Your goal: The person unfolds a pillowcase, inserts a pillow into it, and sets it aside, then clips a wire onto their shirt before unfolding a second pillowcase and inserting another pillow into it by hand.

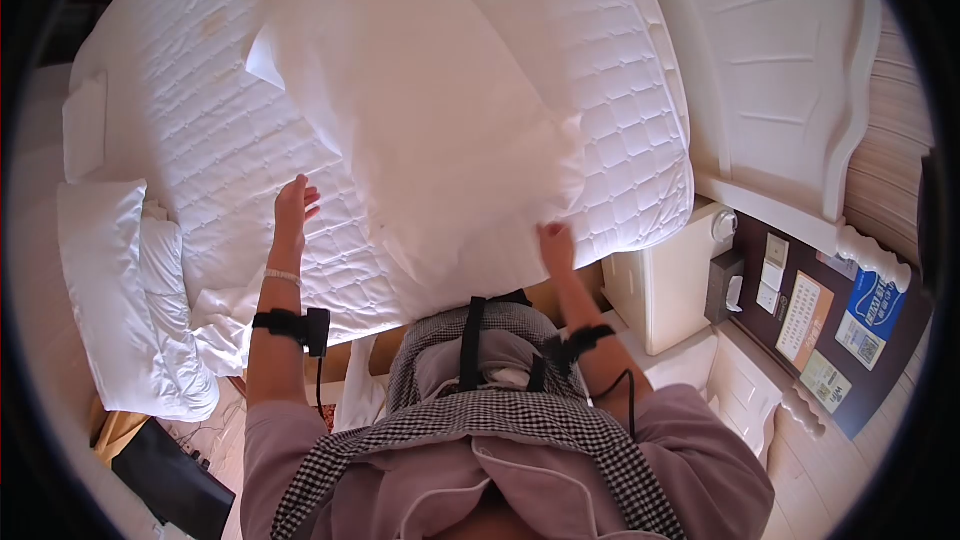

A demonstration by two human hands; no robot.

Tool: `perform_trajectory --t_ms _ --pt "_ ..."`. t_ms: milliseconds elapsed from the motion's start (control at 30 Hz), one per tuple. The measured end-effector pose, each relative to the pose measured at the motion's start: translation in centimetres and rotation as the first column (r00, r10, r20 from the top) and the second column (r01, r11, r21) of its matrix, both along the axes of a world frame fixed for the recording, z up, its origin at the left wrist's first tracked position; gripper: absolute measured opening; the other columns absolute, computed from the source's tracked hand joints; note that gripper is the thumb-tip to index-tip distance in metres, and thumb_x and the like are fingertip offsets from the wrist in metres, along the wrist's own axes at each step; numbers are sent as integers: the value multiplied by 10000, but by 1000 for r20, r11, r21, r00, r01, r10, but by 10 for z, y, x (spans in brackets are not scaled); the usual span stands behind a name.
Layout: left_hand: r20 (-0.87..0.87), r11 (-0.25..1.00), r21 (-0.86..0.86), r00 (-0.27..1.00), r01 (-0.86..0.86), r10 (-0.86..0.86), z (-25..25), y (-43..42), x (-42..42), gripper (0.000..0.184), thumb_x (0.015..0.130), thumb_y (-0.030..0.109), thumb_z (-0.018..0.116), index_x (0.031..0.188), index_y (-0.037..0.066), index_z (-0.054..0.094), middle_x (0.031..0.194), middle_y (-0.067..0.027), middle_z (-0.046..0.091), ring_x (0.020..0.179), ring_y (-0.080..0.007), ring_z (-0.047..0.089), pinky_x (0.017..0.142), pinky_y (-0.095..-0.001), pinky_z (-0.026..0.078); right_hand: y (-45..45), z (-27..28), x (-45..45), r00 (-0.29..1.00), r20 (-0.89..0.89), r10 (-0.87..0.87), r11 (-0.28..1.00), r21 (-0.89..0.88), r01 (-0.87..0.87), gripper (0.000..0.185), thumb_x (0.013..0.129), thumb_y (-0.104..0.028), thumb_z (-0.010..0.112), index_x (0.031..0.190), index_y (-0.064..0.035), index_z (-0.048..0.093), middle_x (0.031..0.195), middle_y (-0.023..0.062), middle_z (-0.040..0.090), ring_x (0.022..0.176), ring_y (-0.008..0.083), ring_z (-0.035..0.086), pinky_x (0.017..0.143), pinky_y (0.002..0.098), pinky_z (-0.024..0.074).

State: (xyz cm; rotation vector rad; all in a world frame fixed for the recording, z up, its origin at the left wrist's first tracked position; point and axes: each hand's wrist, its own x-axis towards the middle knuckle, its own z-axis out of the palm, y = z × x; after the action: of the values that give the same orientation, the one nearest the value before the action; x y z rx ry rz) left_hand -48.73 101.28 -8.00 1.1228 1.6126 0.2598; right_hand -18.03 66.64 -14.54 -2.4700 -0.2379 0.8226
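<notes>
A large, smooth, plain white sheet of cloth [430, 110] billows over the bed, in front of the person. Its middle is blurred and softly shaded, without the stitching that marks the bedding under it; a pointed fold juts out at its left edge, and its right and lower edges are smeared and soft. Its long axis runs from the top of the view down towards the person, with the near end close to the bed's edge and the far end passing out of the view.

The bare left hand [292, 210] is just left of the cloth, its grip loosely spread with the fingers half curled and apart from the fabric. The bare right hand [557, 245] is blurred beside the cloth's near right corner, fingers curled in; whether that grip pinches any fabric I cannot tell.

Beneath lies a white quilted mattress [205, 90] with a grid of stitched lines. At its left are a plump white pillow [110, 280] and a flat white rectangular cushion [86, 125]. To the right stand a white carved panel with a scalloped edge [775, 60] and a cream box-shaped cabinet [655, 300]. Near them, a dark brown flat surface [880, 390] carries a grey tissue box [722, 290], printed cards and a blue-and-white sign [872, 300]. A black flat rectangular object [175, 480] sits at lower left, by the pale floor.
</notes>
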Motion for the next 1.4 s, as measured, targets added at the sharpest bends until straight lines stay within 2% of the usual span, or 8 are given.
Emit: perform_trajectory --t_ms 333,467,800,867,1100,1167,1200,1400 --pt "603 837 -392 580 -382 547 -51 113 71 1186 748 662 621 1441 -48 -28 1468 -231 186 1353 -300 237 1078 -402 268 92 20 -149 158 -984 -85 787 30 616 526 830 -207 691 1283 -54 473 1231 78 539 1119 222 535 884 407 488" --pt "617 838 -348 571 -420 542 -21 142 62 1243 715 629 689 1442 -22 -80 1290 -219 403 938 -210 528 658 -276 429 15 73 -107 691 -616 378 697 681 225 451 879 -124 609 1288 -10 457 1191 126 584 1073 262 590 887 382 503" --pt "372 960 -214 894 -178 249 -45 127 16 357 929 434 505 912 106 645 790 -64 670 669 -213 644 504 -321 469 -120 113 -6 368 -888 -278 505 191 842 432 880 -201 578 1247 10 495 1170 144 586 1086 264 574 934 412 467" --pt "-687 652 512 722 560 -81 -23 133 -7 462 950 427 410 869 40 650 829 -165 666 762 -342 630 662 -442 482 -114 140 17 466 -840 -277 500 288 817 430 883 -217 579 1246 1 503 1168 132 587 1084 263 571 943 411 460" --pt "507 762 478 846 -437 167 264 146 -66 362 946 305 502 626 156 420 498 47 285 384 -83 281 365 -264 193 -90 263 136 707 -559 -433 190 710 678 380 968 -252 430 1278 -39 489 1281 100 535 1143 258 540 1009 412 400" --pt "518 836 418 849 -355 101 308 150 -78 343 927 283 542 629 147 440 507 46 342 403 -78 326 368 -243 220 -90 247 183 839 517 -169 832 531 -160 441 950 -285 461 1311 -31 444 1307 109 503 1202 262 483 998 385 393" --pt "462 896 391 887 -209 6 311 151 -80 314 921 278 552 651 141 471 525 40 399 433 -76 379 383 -234 260 -64 264 206 881 -356 -311 328 830 451 438 955 -274 456 1327 -44 436 1295 105 507 1200 239 470 974 375 396" --pt "108 934 338 982 111 -156 282 75 -51 267 888 323 578 925 60 614 724 9 594 617 -117 564 537 -228 429 13 248 186 936 -327 -130 590 733 338 409 947 -307 477 1281 -70 482 1247 64 526 1113 201 503 868 346 419"
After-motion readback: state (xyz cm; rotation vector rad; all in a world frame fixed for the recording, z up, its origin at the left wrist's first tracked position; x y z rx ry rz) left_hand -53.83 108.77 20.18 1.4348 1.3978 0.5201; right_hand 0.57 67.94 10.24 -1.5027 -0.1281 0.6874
